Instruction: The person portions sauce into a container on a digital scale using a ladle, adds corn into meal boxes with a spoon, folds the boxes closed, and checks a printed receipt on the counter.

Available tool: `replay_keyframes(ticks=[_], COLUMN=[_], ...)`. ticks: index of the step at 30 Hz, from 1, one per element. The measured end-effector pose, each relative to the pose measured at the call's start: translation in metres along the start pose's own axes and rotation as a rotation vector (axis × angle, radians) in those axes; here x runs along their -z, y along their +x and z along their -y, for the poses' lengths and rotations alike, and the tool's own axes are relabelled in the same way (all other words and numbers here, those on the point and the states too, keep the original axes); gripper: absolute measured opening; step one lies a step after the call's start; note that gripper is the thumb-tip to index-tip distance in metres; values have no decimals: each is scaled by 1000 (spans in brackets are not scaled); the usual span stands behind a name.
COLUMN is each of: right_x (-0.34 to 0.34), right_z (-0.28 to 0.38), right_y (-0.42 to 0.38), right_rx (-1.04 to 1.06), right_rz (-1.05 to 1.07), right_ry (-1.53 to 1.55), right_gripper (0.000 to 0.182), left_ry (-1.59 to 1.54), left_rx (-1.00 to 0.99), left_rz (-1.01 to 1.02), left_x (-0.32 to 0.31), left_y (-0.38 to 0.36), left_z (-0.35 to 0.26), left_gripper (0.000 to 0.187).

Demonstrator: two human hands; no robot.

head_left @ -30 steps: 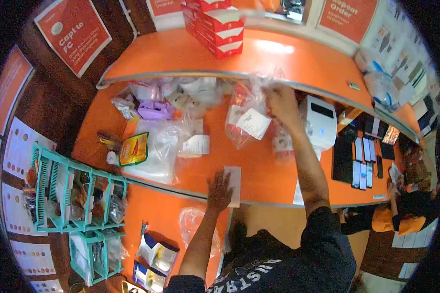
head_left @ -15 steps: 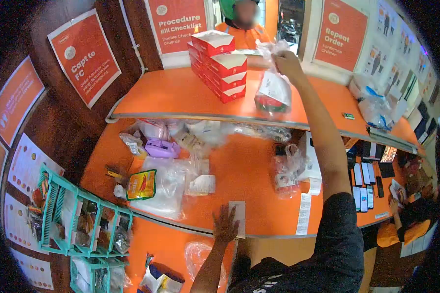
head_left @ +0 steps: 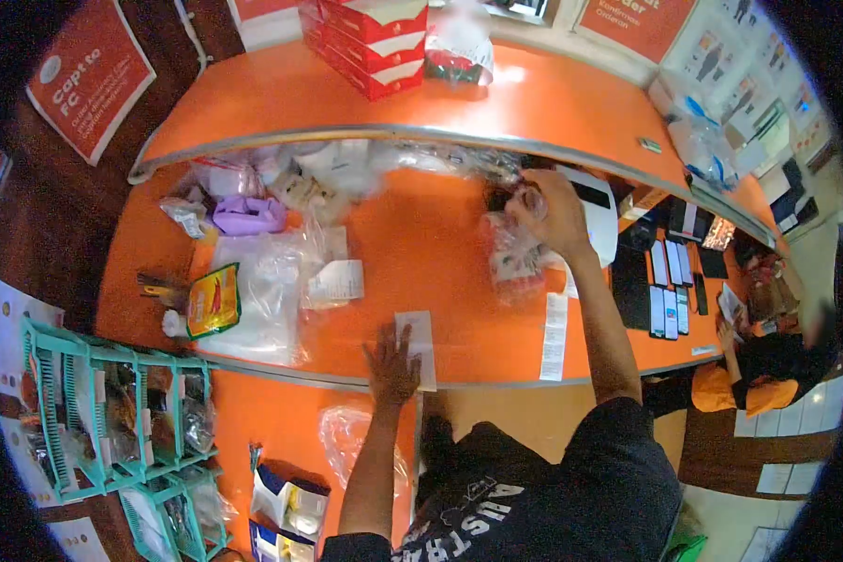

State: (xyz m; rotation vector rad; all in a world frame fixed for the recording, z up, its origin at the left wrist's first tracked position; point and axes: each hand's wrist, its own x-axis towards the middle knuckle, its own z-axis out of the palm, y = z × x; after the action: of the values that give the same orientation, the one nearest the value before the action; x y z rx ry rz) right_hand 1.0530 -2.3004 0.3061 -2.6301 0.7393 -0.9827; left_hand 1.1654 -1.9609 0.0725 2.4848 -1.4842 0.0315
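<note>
My right hand (head_left: 554, 217) has its fingers closed round the gathered top of a clear plastic bag (head_left: 515, 258). Printed items show faintly through the bag, blurred. Beside this hand stands a white device (head_left: 598, 220), with a long printed receipt (head_left: 554, 337) below it. My left hand (head_left: 392, 367) lies spread on the lower counter's front edge. Its fingers are against a paper slip (head_left: 417, 342). A second filled plastic bag (head_left: 459, 56) sits on the upper counter next to stacked red and white boxes (head_left: 375, 47).
To the left are a yellow and green pouch (head_left: 214, 300), clear plastic bags (head_left: 262, 290), a purple object (head_left: 249, 215) and teal racks (head_left: 112, 403). The upper counter's edge (head_left: 393, 134) overhangs the work surface. Several phones (head_left: 670, 281) lie at right, near another person's arm (head_left: 729, 347).
My right hand has let go of the bag on the upper counter and come down to grasp the bag on the lower counter. The view has tilted down; my left hand stays by the slip.
</note>
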Motion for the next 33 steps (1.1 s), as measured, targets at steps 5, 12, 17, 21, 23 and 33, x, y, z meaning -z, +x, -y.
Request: replay_keyframes(ticks=[5, 12, 17, 21, 23, 33], right_x=[-45, -95, -124, -136, -128, -148], right_z=[-55, -75, -62, -38, -34, -4], right_y=[-39, -1, -19, -18, -14, -36], right_rx=[-208, -50, -279, -607, -650, 80], right_rz=[218, 860, 988, 917, 821, -28], right_ry=[-7, 152, 768, 1103, 1017, 283], right_gripper=[53, 32, 41, 51, 51, 64], left_ry=[-19, 15, 37, 31, 32, -11], left_rx=[-13, -6, -6, 2, 1, -7], left_rz=[42, 11, 8, 7, 4, -31], left_x=[-4, -7, 0, -4, -4, 6], left_y=[-3, -3, -2, -3, -3, 0], left_z=[-1, 0, 0, -1, -1, -3], left_gripper=[69, 68, 65, 66, 66, 66])
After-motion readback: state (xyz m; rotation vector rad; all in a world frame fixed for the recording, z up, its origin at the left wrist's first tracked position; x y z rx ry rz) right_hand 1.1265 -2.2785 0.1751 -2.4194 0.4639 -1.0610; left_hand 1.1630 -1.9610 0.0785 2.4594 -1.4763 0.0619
